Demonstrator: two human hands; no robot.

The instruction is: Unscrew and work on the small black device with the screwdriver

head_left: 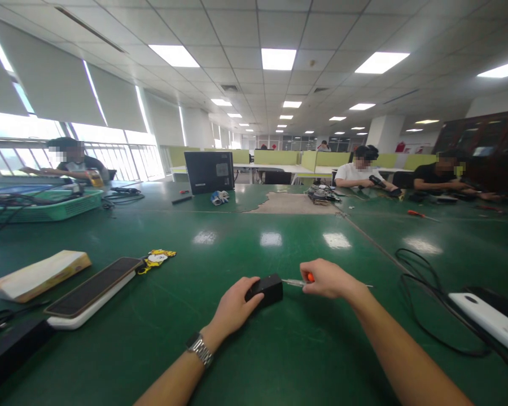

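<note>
On the green table (165, 349), my left hand (236, 303) is closed round a small black box (272, 289), thumb in front and fingers over its top. A metal watch sits on the left wrist. My right hand (327, 278), just right of the box, grips a screwdriver (295, 282) with a clear shaft or sleeve and a bit of orange at the fingers. Its tip points left and lies close to the box's right end; whether they touch I cannot tell.
At the left lie a phone (93, 286) on a white device, a tissue pack (42, 273) and a green basket (68, 207). Black cables (427, 327) and a white device (489, 321) lie at the right. A monitor (209, 172) stands ahead; several people sit beyond.
</note>
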